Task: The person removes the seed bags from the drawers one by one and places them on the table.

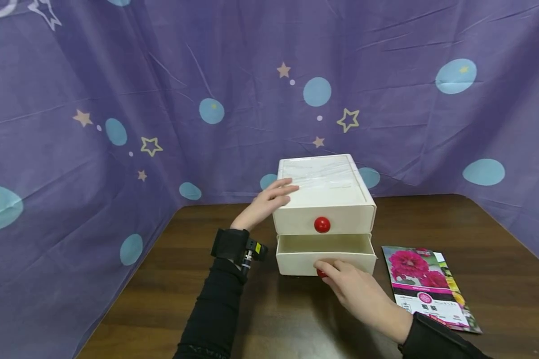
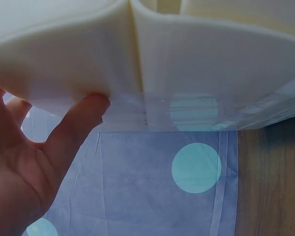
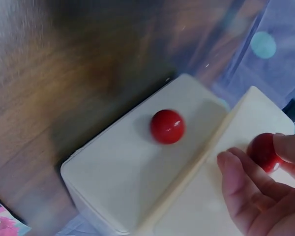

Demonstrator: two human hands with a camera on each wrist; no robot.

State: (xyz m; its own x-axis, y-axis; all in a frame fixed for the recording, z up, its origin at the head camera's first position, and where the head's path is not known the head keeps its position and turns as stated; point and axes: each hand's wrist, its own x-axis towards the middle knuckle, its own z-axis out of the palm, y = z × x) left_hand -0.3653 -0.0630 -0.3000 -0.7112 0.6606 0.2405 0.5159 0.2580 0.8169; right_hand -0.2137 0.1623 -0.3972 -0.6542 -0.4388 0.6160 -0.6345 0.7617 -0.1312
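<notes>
A white two-drawer box (image 1: 364, 194) stands on the table, its lower drawer (image 1: 296, 264) slid out and its upper drawer (image 1: 292, 219) in. My right hand (image 1: 359, 294) pinches the lower drawer's round red knob (image 1: 321, 273). In the right wrist view, thumb and fingers surround a red knob (image 3: 263, 151), and another red knob (image 3: 167, 127) sits free on the neighbouring panel. My left hand (image 1: 265, 202) rests at the box's upper left edge, fingers extended over the top. The left wrist view shows that thumb (image 2: 83, 118) against the white side wall (image 2: 196, 64).
A flat printed packet (image 1: 424, 286) with pink flowers lies to the right of the box. The brown wooden table (image 1: 175, 279) runs back to a purple curtain (image 1: 251, 60) with stars and blue ovals. Clear tape (image 1: 323, 172) covers part of the box top.
</notes>
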